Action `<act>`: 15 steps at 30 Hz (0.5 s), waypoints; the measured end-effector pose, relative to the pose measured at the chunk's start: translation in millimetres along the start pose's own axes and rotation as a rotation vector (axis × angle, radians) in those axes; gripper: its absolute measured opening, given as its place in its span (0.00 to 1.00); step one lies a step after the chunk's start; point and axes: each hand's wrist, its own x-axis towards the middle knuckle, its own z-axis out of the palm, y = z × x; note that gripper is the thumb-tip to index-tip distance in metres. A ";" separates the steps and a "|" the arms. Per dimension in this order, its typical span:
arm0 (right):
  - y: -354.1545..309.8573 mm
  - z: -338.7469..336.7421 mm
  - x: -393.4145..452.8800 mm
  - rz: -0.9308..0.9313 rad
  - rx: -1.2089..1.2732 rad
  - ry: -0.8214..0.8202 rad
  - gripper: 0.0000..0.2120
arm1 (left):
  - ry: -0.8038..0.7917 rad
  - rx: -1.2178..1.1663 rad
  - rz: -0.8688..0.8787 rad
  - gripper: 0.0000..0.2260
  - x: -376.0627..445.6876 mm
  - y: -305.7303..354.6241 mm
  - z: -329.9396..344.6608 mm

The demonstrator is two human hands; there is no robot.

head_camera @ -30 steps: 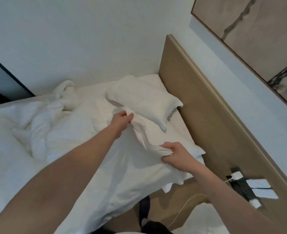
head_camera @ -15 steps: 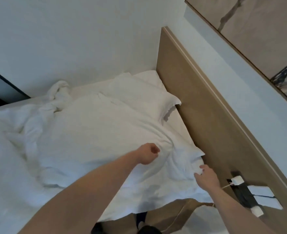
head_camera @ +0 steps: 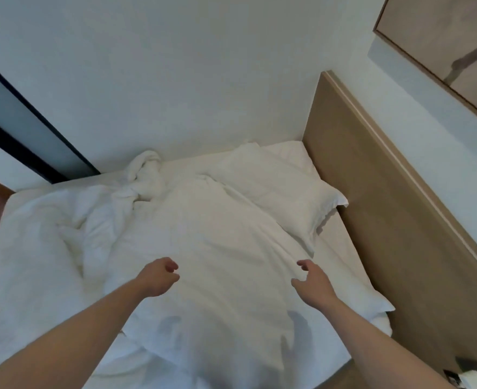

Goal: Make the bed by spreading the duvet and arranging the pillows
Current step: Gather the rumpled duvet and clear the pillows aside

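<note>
The white duvet [head_camera: 209, 248] lies crumpled over the bed, bunched into folds on the left and twisted into a knot at the far edge by the wall. A white pillow [head_camera: 276, 189] rests at the far right, against the headboard. A second pillow [head_camera: 352, 290] lies nearer, partly under the duvet's edge. My left hand [head_camera: 158, 277] hovers over the duvet with fingers loosely curled, holding nothing. My right hand [head_camera: 311, 282] is open just above the duvet's right edge, fingers spread.
A tan wooden headboard [head_camera: 377, 197] runs along the right side. A white wall [head_camera: 175, 80] bounds the far side of the bed. A dark window frame [head_camera: 27, 136] is at the left. A framed picture [head_camera: 450, 46] hangs top right. A socket with a plug [head_camera: 467, 377] sits bottom right.
Both hands gripped the duvet's edge one second ago, pulled it toward the headboard side, and have now let go. The view has tilted up and back.
</note>
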 end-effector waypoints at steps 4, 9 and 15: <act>-41.2 13.7 61.6 -0.084 -0.049 0.039 0.28 | 0.065 -0.079 0.068 0.15 57.9 2.8 -5.6; -50.3 55.5 171.1 -0.152 -0.094 0.073 0.31 | 0.060 -0.092 0.114 0.15 139.3 2.0 37.1; -22.6 102.6 320.0 -0.168 -0.150 0.129 0.39 | 0.094 -0.099 0.106 0.17 252.5 -11.5 111.3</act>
